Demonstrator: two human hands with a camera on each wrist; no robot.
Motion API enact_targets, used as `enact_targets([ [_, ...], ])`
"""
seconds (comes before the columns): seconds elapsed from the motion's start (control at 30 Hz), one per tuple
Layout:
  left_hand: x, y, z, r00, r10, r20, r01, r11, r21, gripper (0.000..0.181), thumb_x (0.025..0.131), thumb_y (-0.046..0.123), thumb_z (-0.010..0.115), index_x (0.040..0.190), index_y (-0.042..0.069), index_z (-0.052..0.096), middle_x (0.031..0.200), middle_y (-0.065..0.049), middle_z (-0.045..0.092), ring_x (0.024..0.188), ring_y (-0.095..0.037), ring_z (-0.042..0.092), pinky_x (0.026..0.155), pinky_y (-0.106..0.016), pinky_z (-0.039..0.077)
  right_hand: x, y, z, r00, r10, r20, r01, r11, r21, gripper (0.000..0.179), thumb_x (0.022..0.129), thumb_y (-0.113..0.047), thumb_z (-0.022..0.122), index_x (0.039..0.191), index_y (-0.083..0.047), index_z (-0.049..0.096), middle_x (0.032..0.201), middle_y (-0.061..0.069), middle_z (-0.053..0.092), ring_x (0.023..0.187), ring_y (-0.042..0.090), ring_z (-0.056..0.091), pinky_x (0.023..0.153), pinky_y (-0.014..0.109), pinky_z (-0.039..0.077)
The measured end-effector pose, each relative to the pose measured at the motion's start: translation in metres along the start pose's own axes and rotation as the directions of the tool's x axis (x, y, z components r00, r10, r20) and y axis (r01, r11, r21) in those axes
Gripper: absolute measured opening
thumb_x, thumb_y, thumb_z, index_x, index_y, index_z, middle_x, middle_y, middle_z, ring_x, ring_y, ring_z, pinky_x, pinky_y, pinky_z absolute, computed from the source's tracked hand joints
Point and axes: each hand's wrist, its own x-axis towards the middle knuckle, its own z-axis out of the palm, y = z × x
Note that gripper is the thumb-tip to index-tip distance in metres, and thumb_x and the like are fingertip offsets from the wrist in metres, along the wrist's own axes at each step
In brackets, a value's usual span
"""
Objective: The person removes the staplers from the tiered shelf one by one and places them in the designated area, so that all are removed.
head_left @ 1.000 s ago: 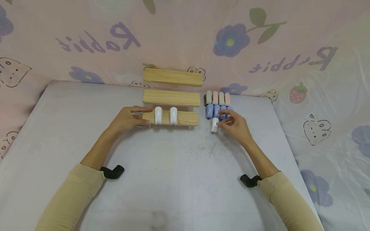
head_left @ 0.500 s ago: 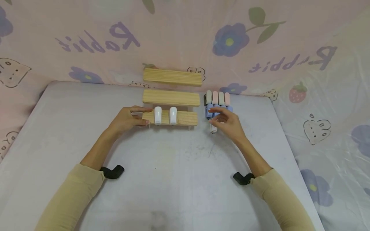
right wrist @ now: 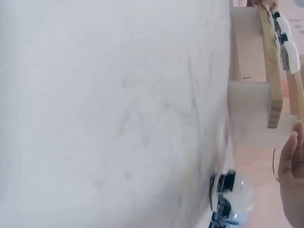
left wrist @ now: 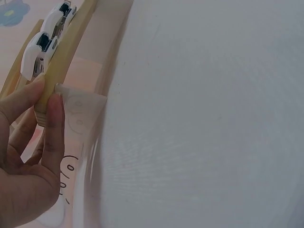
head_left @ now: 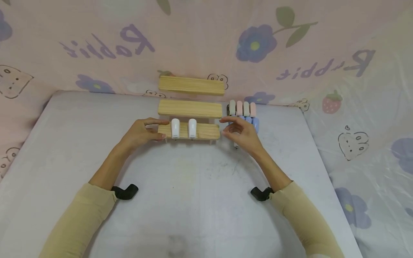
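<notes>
My left hand (head_left: pixel 139 134) pinches the left end of the lowest wooden board (head_left: pixel 208 131) of a three-step rack between thumb and fingers. On that board stand two white mini staplers, the left one (head_left: pixel 175 128) nearer my left hand and the other (head_left: pixel 192 128) near the middle. My right hand (head_left: pixel 246 139) hovers beside the board's right end, thumb and fingers bowed and holding nothing. In the right wrist view its fingertips (right wrist: pixel 289 147) sit apart from the wood. Partly hidden under this hand, a third white stapler (right wrist: pixel 240 194) rests on the table.
Behind rise the middle board (head_left: pixel 190 108) and top board (head_left: pixel 191 85), both bare. Right of the rack stand a row of blue staplers (head_left: pixel 255 125) and a row of grey and pink ones (head_left: pixel 239 108). A printed curtain (head_left: pixel 200 43) hangs behind the table.
My right hand has moved left from the white stapler to the rack's right end, leaving the stapler on the table. The left hand keeps its grip on the board.
</notes>
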Motion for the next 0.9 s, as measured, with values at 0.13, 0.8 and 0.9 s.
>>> enact_targets([
  [0.13,0.002,-0.003,0.000,1.000,-0.003,-0.017,0.003,1.000,0.010,0.056,0.079,0.024,0.086,0.131,0.018,0.067,0.152,-0.004,0.044,0.108,-0.026,0.064,0.089,-0.037,0.049,0.005,-0.004,0.008,0.999,-0.029,0.016,0.029,0.999,0.036,0.044,0.088,0.004,0.071,0.130,-0.001,0.061,0.126,0.017,0.063,0.104,0.031,0.064,0.088,0.033,0.052],
  [0.8,0.000,0.000,0.001,1.000,-0.001,0.015,0.001,1.000,-0.026,0.056,0.082,0.018,0.084,0.134,0.013,0.064,0.153,-0.007,0.042,0.099,-0.021,0.066,0.081,-0.029,0.051,0.017,-0.007,0.038,0.996,-0.043,0.074,0.038,0.997,0.068,0.048,0.087,0.003,0.073,0.133,0.000,0.059,0.126,0.022,0.064,0.103,0.032,0.066,0.089,0.041,0.053],
  [0.9,0.000,0.001,0.000,1.000,0.005,0.017,-0.004,0.999,-0.034,0.055,0.082,0.016,0.083,0.134,0.011,0.064,0.153,-0.007,0.041,0.095,-0.018,0.067,0.080,-0.028,0.052,0.019,-0.008,0.043,0.997,-0.028,0.079,0.023,0.998,0.066,0.051,0.087,0.002,0.074,0.136,-0.001,0.057,0.127,0.022,0.063,0.104,0.033,0.065,0.091,0.040,0.053],
])
